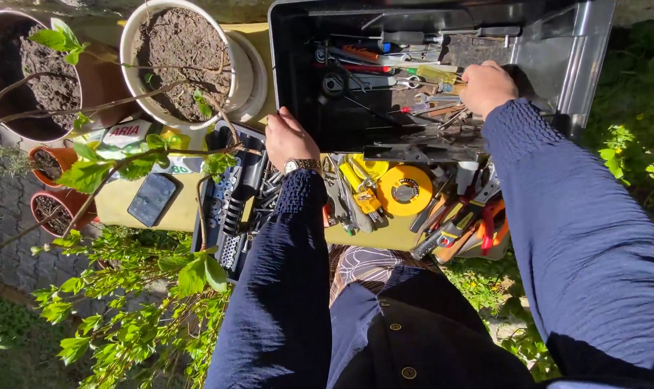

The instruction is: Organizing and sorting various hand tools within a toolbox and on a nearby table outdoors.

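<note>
Yellow table (168, 212) outdoors, bearing an open black toolbox (298, 65), a black socket-set case (229, 202), a dark phone (152, 199), a yellow tape measure (404, 190), loose pliers (485, 223) with red and orange grips, and a white pot (183, 61) of soil at the far edge

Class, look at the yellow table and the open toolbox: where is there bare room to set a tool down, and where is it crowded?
Bare yellow table shows only around the phone, beside the socket set. The toolbox has bare floor at its right end. Crowded: the tools by the right hand, and below the left hand.
</note>
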